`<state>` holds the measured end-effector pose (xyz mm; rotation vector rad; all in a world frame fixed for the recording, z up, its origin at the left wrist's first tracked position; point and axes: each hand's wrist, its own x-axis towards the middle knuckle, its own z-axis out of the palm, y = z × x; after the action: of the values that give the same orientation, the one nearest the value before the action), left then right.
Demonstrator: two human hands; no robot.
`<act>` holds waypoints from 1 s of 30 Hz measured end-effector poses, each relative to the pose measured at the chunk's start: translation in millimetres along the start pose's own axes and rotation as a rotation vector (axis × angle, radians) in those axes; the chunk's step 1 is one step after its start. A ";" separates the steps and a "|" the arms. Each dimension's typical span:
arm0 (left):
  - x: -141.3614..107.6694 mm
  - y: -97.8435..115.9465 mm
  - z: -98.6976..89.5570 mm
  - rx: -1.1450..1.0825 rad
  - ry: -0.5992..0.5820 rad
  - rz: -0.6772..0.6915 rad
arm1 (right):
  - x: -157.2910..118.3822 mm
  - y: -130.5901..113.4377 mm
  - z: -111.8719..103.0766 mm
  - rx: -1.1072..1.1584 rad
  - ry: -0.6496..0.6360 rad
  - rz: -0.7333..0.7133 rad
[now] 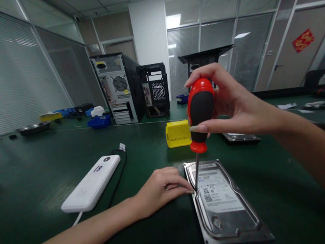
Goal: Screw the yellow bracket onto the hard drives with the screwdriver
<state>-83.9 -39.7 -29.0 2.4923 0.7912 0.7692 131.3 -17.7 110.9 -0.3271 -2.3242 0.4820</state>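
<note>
A silver hard drive (228,208) with a white label lies flat on the dark green table (152,240). My right hand (227,102) is wrapped round the red and black handle of a screwdriver (201,113), held nearly upright. Its tip meets the drive near the left edge. Beside that tip, my left hand (164,188) has its thumb and fingers pinched together at the drive's left edge. Whether something small is between those fingertips cannot be made out.
A white power bank (91,183) with a cable lies at left. Behind the drive stand a yellow bin (178,134), another drive (242,138) and computer cases (120,87). A blue bin (99,122) and metal dish (34,128) sit back left; a person is far right.
</note>
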 end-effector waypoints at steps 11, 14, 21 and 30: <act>-0.6 4.6 -8.5 0.426 0.001 0.358 | 1.0 0.2 -1.0 0.001 -0.019 -0.022; -0.6 3.8 -6.2 0.491 0.037 0.413 | 0.9 0.6 -0.3 0.014 -0.021 -0.031; -0.6 3.6 -8.3 0.578 0.081 0.514 | 1.3 0.4 -0.7 -0.009 -0.024 -0.043; 0.9 7.5 -9.2 0.731 0.123 0.633 | 1.0 0.0 -1.4 0.000 -0.027 -0.035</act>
<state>-86.0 -42.9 -17.7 3.4648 0.3268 0.9647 131.7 -17.0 112.5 -0.2808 -2.3517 0.4720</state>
